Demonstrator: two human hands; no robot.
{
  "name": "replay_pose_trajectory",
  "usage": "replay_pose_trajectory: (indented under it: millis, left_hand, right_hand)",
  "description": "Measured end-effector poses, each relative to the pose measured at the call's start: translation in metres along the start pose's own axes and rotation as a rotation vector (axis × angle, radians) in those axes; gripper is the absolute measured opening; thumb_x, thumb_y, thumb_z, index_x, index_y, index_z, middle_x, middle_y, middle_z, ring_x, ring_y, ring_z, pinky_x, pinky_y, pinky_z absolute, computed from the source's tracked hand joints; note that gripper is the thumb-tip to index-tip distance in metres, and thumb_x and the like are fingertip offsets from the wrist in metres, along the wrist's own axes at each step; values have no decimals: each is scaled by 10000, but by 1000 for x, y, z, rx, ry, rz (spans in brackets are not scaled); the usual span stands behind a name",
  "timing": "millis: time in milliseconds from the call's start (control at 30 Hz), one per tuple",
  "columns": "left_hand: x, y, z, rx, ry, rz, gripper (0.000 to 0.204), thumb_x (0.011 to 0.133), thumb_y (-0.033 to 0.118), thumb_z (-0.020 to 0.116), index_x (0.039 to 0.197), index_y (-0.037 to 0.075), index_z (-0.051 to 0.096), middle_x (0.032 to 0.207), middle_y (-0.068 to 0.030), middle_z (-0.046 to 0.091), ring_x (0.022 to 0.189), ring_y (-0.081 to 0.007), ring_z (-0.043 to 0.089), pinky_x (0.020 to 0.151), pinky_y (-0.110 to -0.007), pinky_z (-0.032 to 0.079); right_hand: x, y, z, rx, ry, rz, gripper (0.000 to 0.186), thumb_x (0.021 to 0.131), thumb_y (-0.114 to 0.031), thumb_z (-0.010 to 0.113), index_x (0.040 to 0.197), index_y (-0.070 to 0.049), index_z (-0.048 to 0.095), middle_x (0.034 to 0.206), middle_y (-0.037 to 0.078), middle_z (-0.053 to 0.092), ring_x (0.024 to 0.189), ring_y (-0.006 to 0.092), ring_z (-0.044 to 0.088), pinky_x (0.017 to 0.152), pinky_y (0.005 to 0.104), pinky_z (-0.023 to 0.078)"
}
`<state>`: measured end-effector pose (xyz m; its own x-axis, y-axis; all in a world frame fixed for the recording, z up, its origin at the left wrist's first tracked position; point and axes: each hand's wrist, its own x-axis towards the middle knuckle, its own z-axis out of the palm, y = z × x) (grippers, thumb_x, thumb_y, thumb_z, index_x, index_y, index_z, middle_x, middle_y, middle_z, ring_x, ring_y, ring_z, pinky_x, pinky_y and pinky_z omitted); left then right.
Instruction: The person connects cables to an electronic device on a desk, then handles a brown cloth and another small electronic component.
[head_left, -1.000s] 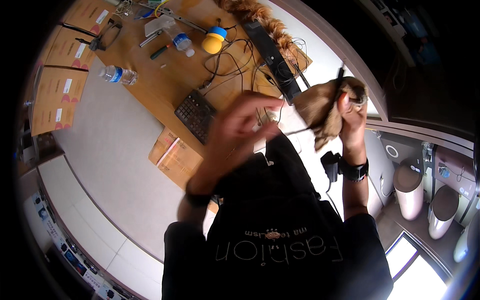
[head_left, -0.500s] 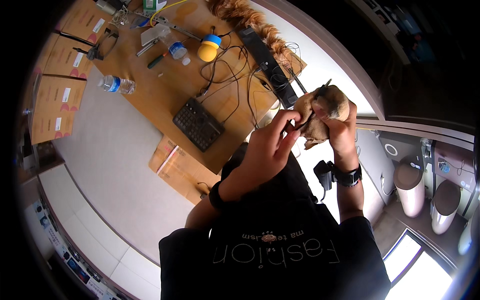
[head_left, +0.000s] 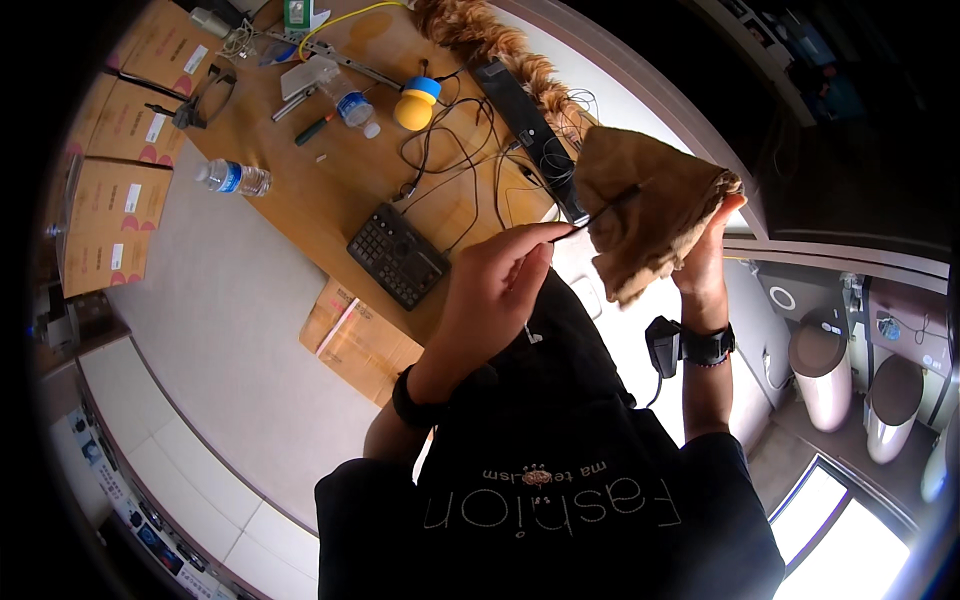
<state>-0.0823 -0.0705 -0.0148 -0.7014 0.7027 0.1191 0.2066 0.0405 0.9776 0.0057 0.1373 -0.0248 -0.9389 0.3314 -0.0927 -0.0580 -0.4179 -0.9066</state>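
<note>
Pinched a thin dark strand (head_left: 605, 208) narrowly in the left hand (head_left: 497, 285) — gripped a brown cloth (head_left: 655, 215) by its bunched edge in the right hand (head_left: 708, 262), spread toward ten o'clock from that hold. Saw a black keypad (head_left: 398, 253) beyond, at nine o'clock from the left hand.

Left forearm (head_left: 395, 430) slants up and inward, wrist (head_left: 435, 370) leading into left grip (head_left: 490, 295): back of it faces camera, index finger (head_left: 525, 238) and thumb (head_left: 530, 280) reaching right, tips pinched close, other fingers curled under, mostly hidden. Right forearm (head_left: 708, 400) near vertical, bare below sleeve. Right grip (head_left: 703, 268) raised, closed in a hold, thumb (head_left: 734, 203) out at far right, remaining fingers hidden. Grips apart, not touching.
</note>
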Motion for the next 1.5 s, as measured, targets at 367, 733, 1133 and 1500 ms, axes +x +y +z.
replay_pose_trajectory:
  millis: [367,733,1133,1500]
  left_hand:
    - [-2,-20,19,345,121,169,96,814,72,520,861,23,588,719,-91,617,578,-203,585,515,-265,440]
    - [-6,-27,-12,-761,-57,-551,198,847,155,492,806,-19,579,545,58,399,448,-8,283,442,-159,227]
    - [-13,-18,2,-256,125,-320,142,825,107,528,787,-16,588,607,-5,543,467,-41,396,447,-160,295]
    - [-33,-33,-33,539,551,-36,42,779,36,577,805,18,605,688,-85,605,555,-154,567,484,-230,421]
  right_hand:
    - [22,22,52,-967,145,-298,246,748,-146,630,919,14,556,714,57,614,617,122,572,617,250,470]
    - [26,5,20,-27,237,-140,648,843,-563,320,1185,-14,363,1144,136,477,1041,221,498,897,345,410]
    - [52,24,86,-284,244,123,279,775,-222,644,900,12,559,770,49,585,670,82,521,635,237,451]
    - [70,40,65,-59,233,188,364,829,-387,539,889,-28,547,774,31,577,652,99,551,578,215,443]
